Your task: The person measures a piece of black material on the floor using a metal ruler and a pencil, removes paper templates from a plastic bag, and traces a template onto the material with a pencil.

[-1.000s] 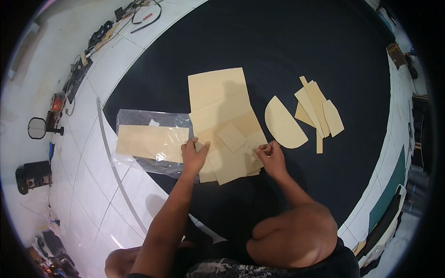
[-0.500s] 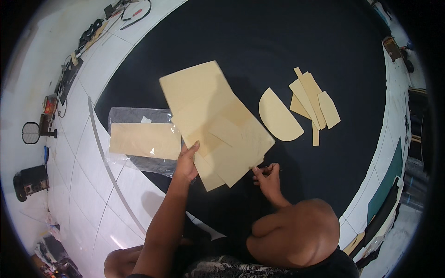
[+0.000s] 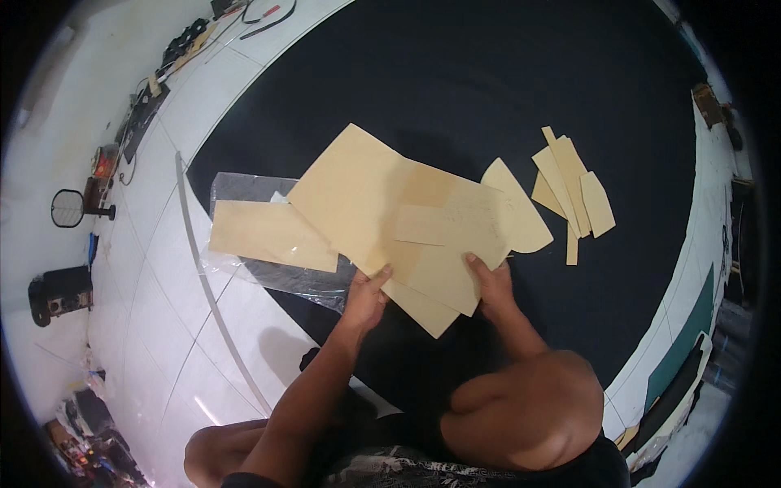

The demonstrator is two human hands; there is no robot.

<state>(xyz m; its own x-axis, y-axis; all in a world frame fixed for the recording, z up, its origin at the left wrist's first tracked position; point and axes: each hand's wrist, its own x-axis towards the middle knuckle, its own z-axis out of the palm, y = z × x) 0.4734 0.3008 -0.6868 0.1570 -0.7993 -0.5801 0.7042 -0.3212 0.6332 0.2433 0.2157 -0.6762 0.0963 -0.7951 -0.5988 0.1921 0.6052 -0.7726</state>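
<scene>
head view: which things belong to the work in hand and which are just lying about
Likely the work:
stacked flat tan card-like sheets, in left hand and right hand
flat tan half-round piece
fanned flat tan pieces
flat tan rectangular sheet
clear plastic bag

Probably lying about:
long thin grey strip on white floor tiles
round black mesh-faced object

The loose stack of flat tan card sheets (image 3: 350, 191) has swung counterclockwise, and its right end, earlier clear of the half-round tan card piece (image 3: 525, 211), now covers that piece's left part. The bare right hand (image 3: 495, 286), half a second ago pinching at the stack's near corner, has moved up to just below the half-round piece, thumb flat on the top sheet. The bare left hand (image 3: 368, 301), first at the stack's left side, now holds its near edge, farther left of the half-round piece.
</scene>
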